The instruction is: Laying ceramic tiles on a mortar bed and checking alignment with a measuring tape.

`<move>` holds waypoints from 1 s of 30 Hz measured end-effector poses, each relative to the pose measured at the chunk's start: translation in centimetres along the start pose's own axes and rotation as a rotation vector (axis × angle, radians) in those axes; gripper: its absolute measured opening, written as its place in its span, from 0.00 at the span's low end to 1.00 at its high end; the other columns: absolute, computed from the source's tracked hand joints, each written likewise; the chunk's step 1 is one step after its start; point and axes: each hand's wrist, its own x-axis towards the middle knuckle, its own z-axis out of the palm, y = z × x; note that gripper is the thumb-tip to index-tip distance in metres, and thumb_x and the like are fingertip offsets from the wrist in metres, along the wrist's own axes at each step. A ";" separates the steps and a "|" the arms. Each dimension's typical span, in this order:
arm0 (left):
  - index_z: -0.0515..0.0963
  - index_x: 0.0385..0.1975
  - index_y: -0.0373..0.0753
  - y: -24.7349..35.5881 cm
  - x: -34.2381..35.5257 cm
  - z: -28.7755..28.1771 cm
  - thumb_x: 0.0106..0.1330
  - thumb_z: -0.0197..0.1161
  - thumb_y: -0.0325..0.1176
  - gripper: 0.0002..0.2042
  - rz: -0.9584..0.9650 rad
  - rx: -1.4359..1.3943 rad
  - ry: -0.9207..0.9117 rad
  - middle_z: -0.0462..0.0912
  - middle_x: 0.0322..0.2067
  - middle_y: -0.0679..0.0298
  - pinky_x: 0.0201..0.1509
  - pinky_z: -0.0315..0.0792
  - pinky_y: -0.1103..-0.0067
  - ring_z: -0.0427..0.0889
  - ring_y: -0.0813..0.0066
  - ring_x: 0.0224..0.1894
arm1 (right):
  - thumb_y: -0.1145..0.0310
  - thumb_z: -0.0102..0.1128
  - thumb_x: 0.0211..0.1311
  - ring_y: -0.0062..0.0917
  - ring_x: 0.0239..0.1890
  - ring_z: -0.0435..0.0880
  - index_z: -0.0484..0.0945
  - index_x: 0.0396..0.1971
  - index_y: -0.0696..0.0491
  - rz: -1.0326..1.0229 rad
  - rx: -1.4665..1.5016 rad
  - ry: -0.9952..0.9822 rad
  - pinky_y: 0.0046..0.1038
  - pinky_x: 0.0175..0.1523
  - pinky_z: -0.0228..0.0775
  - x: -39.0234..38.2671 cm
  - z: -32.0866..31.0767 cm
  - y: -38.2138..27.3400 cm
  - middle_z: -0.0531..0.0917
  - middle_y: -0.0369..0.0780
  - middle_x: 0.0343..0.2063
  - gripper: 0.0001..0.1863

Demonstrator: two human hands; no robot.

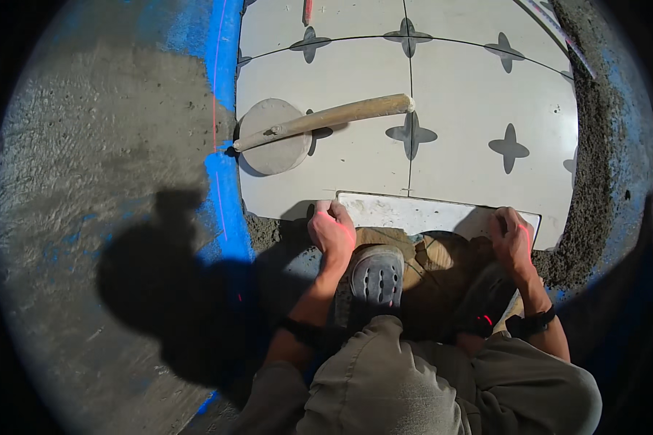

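Observation:
A long white tile piece (413, 213) lies crosswise in front of me, along the near edge of the laid pale floor tiles (479, 94). My left hand (332, 230) is closed on its left end, fingers curled over the edge. At the other end my right hand (511, 235) grips it the same way. A mallet with a wooden handle (334, 118) and a round pale head (272, 135) rests on the tiles beyond my left hand. Dark four-petal marks (411, 135) decorate the tiles.
Wet grey mortar (595, 167) borders the tiles on the right. A blue strip (227, 181) with a red laser line runs along their left, beside a rough grey floor (116, 145). A long straight bar (559, 32) lies far right. My grey clog (377, 279) is between my arms.

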 end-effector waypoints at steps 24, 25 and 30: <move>0.80 0.41 0.30 -0.3 0.7 0.9 0.70 0.60 0.27 0.07 0.094 -0.128 0.046 0.85 0.34 0.42 0.41 0.75 0.58 0.85 0.39 0.38 | 0.71 0.68 0.66 0.46 0.29 0.86 0.79 0.34 0.56 -0.024 -0.008 0.013 0.39 0.35 0.76 0.2 -0.1 -0.3 0.85 0.48 0.28 0.06; 0.80 0.40 0.30 -0.3 0.7 1.0 0.70 0.59 0.27 0.07 0.094 -0.097 0.043 0.85 0.33 0.42 0.41 0.75 0.58 0.85 0.39 0.38 | 0.71 0.68 0.66 0.46 0.29 0.86 0.79 0.34 0.56 -0.024 -0.008 0.013 0.39 0.35 0.76 0.2 0.0 -0.2 0.85 0.48 0.28 0.06; 0.80 0.39 0.30 -0.4 1.1 0.9 0.71 0.59 0.27 0.06 0.091 -0.039 0.031 0.85 0.32 0.42 0.40 0.75 0.58 0.84 0.38 0.37 | 0.70 0.68 0.66 0.47 0.28 0.85 0.79 0.34 0.56 -0.029 -0.024 0.020 0.39 0.34 0.76 0.2 0.1 -0.1 0.85 0.49 0.27 0.07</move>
